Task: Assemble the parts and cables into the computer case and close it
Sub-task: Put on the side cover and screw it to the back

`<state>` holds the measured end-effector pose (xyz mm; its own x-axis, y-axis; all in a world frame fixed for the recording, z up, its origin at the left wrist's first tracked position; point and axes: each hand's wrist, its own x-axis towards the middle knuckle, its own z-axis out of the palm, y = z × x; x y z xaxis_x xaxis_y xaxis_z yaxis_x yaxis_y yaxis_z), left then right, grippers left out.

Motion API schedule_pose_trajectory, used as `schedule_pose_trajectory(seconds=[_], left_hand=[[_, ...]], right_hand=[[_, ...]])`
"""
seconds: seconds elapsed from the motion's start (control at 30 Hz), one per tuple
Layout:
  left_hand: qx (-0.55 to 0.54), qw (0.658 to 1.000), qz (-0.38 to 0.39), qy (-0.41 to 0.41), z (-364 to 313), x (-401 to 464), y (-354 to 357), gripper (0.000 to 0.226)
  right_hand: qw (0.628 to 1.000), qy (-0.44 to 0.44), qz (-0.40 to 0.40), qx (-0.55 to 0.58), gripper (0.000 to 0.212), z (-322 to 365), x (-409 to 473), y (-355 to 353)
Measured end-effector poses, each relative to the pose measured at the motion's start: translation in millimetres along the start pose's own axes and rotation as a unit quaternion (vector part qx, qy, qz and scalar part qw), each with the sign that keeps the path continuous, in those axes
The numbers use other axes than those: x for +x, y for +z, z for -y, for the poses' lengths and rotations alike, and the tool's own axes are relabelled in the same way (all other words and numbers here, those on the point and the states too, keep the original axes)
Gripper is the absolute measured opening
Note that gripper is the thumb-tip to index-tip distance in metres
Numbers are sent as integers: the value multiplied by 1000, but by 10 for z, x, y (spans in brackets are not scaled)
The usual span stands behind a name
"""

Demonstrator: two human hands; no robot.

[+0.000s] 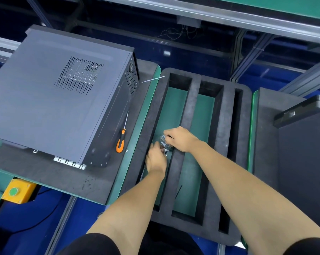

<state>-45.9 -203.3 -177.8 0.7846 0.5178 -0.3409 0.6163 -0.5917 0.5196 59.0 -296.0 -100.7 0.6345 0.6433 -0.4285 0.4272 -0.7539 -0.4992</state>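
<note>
The dark grey steel computer case [54,100] lies on its side on black foam, side panel fitted. Right of the case, in the black foam tray [190,126], both hands pinch a small clear plastic bag [163,142], probably screws: left hand [155,159] below, right hand [181,138] above. The bag is light and slippery; hold its edges. An orange-handled screwdriver [121,140] lies beside the case.

Even overhead light, soft shadows, dim background; wide-angle bending at edges; slight overall softness.
</note>
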Motion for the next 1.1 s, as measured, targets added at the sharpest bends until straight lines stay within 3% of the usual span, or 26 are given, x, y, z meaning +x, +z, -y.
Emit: schedule_pose_trajectory(seconds=[0.23,0.37,0.43,0.5,0.53,0.63,0.73,0.97,1.1], left_hand=[[-56,998,4,-18,58,-10,-21,25],[-210,976,14,-64,18,-29,-46,19],[-352,926,32,-132,-43,-42,-73,16],[-509,832,64,-211,-80,-70,-134,19],[-559,794,86,-225,-79,-82,-176,20],[-626,737,160,-200,-2,-102,-319,20],[-664,696,218,-164,79,-149,-410,22],[-691,636,321,-126,141,-151,-465,15],[-694,628,322,-141,17,-39,-457,17]], right_hand=[[1000,-3,2,0,28,8,-8,-8],[1000,-3,15,-1,26,23,-13,-30],[1000,-7,21,-6,26,26,-12,-42],[1000,-10,24,-9,28,26,-9,-48],[1000,-10,24,-8,28,25,-7,-51],[999,-7,30,-9,27,18,2,-53],[999,-8,31,-16,29,14,13,-40],[999,1,27,-25,37,-16,50,12],[999,-2,20,-38,37,-37,69,51]])
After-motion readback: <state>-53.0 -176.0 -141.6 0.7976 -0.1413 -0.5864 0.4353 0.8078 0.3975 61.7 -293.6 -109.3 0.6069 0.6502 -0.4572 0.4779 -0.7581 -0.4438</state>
